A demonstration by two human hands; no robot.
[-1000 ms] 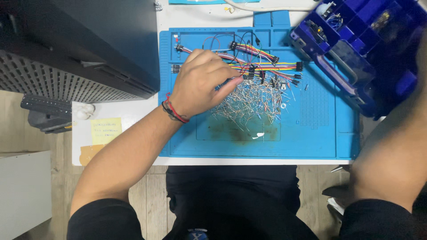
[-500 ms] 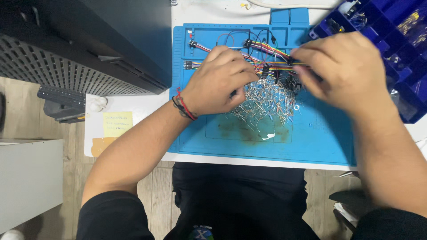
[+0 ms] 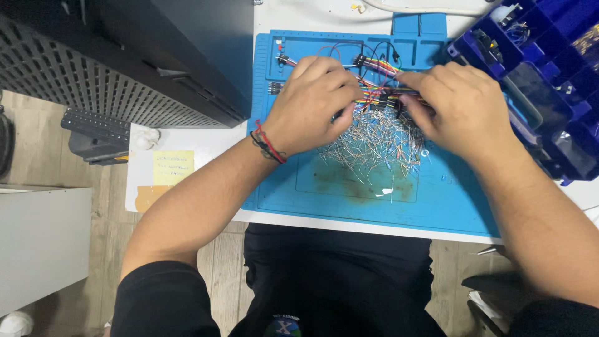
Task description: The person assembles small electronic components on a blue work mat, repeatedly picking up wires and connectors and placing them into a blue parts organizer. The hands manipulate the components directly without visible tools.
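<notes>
From the head view, both hands work over a heap of small wire-legged parts (image 3: pixel 374 140) in the middle of a blue mat (image 3: pixel 437 193) on the white table (image 3: pixel 206 150). The left hand (image 3: pixel 309 106) has its grip curled, fingertips pressed together into the pile's left edge. The right hand (image 3: pixel 458 109) pinches at coloured jumper wires (image 3: pixel 380 65) at the pile's far side. A blue compartment box (image 3: pixel 549 68) sits right; a yellow note (image 3: pixel 173 167) lies left.

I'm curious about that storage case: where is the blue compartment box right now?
In the head view, the blue compartment box sits at the upper right, beside the blue mat, just beyond the right hand.
</notes>
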